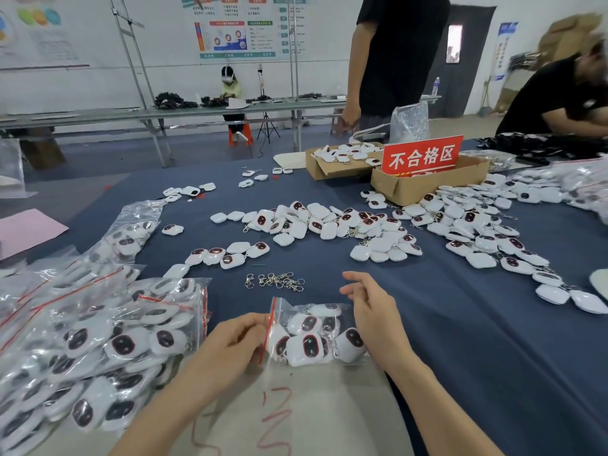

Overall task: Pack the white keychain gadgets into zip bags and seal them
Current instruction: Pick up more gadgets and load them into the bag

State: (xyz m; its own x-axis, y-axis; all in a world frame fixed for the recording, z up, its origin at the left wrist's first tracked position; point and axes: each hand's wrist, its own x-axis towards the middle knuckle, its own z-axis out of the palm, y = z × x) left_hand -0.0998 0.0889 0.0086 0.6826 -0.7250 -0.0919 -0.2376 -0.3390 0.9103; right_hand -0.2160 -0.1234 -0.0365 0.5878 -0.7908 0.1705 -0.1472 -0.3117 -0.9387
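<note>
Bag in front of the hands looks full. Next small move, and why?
Probably pinch along the red zip strip to seal it. The zip bag already holds several gadgets, the left hand grips its mouth, and the right hand is open at its far side, free to steady it.

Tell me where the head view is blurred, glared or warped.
Head view: the clear red-zip plastic bag of white gadgets at centre is sharp; glare streaks the piled filled clear bags at left; the person in black at upper right is motion-blurred; wide-angle bending curves the edges; lighting even, shadows soft.
</note>
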